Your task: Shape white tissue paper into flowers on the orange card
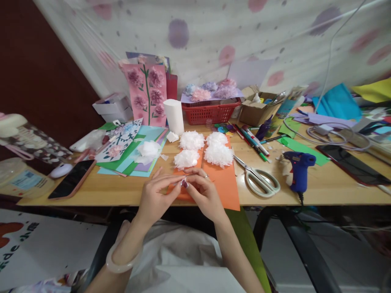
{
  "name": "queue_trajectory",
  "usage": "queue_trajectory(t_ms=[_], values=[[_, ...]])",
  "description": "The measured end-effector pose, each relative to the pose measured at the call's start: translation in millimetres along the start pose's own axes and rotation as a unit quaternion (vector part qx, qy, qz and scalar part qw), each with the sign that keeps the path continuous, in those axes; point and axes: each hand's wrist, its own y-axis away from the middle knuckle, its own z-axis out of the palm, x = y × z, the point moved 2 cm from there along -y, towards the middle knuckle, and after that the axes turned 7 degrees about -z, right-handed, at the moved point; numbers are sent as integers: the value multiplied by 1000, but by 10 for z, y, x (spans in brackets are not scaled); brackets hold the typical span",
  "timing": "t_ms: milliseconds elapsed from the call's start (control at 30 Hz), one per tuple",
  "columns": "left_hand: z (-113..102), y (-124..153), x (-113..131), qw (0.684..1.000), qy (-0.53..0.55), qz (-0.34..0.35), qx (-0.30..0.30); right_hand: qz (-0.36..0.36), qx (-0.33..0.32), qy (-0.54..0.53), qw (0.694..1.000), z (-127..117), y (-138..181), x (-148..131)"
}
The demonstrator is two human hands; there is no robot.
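My left hand (157, 194) and right hand (204, 194) meet over the near part of the orange paper (224, 185), fingertips drawn together; I cannot tell whether they pinch anything; four white paper puffs (218, 155) cluster at the orange paper's far end; scissors (265, 182) lie just right of it, a blue glue gun (299, 171) farther right.

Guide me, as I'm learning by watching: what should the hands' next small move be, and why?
Perhaps ease the left hand slightly away from the right hand: their fingertips meet in front of the orange sheet, hiding whatever may be between them, so a small gap would let it be checked.
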Motion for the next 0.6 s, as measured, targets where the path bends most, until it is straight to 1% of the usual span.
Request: queue_trajectory(t_ms=[67, 167, 367, 600], values=[[-30, -8, -5, 1000, -17, 22, 3, -1, -3, 2, 1000, -1, 3, 9], [-70, -17, -11, 999, -28, 30, 5, -4, -7, -2, 1000, -2, 6, 19], [-83, -26, -14, 999, -22, 23, -1, -5, -18, -4, 1000, -2, 10, 28], [-95, -8, -32, 1000, 5, -4, -3, -14, -32, -6, 999, -14, 12, -11]])
